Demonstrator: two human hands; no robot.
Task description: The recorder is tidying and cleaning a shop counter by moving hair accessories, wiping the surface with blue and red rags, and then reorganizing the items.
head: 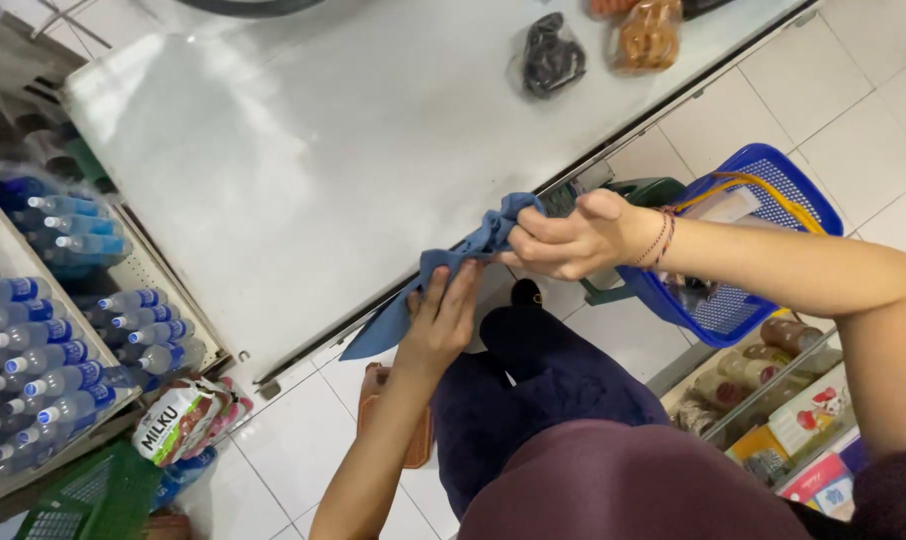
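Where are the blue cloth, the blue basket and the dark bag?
blue cloth (453, 262): head view, middle fold between both hands.
blue basket (785, 168): head view, upper rim.
dark bag (553, 55): head view, centre of bag.

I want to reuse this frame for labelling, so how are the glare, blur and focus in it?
Head view: broad soft glare washes out the white table, strongest near its far left corner; the blue cloth, left hand and right hand read fairly sharp; the maroon clothing at the bottom edge is soft and near; the bottles at left are slightly smeared.
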